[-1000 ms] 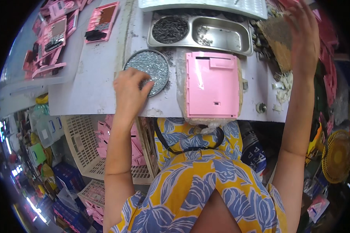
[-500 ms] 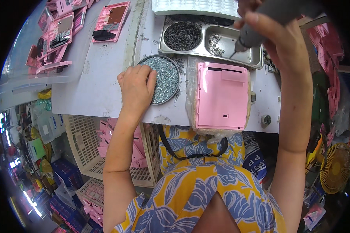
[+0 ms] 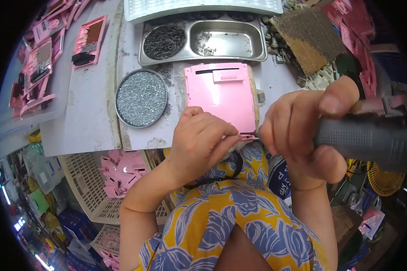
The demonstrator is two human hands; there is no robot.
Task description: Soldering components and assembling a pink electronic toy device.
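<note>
My right hand [image 3: 298, 124] is wrapped round a dark grey electric screwdriver [image 3: 366, 140], held sideways with its bit pointing left. The thin bit ends beside the fingertips of my left hand [image 3: 201, 140], which is closed in a pinch. Whatever sits between those fingertips is too small to make out. Both hands are over the near edge of a pink plastic panel [image 3: 219, 101], which has a dark slot and a raised block near its far end. Left of the panel stands a round dish [image 3: 141, 98] full of small silvery screws.
Behind the panel lies a metal tray [image 3: 201, 56] with dark springs [image 3: 164, 41] in its left well. A white foam tray [image 3: 203, 8] is beyond it. Pink parts [image 3: 38, 67] fill a clear bin at the left. A piece of cardboard [image 3: 305, 36] lies at the back right.
My left hand has left the screw dish and come to the panel's near edge. My right hand has brought the screwdriver down from above the metal tray, turning its bit leftward. The view has shifted right.
</note>
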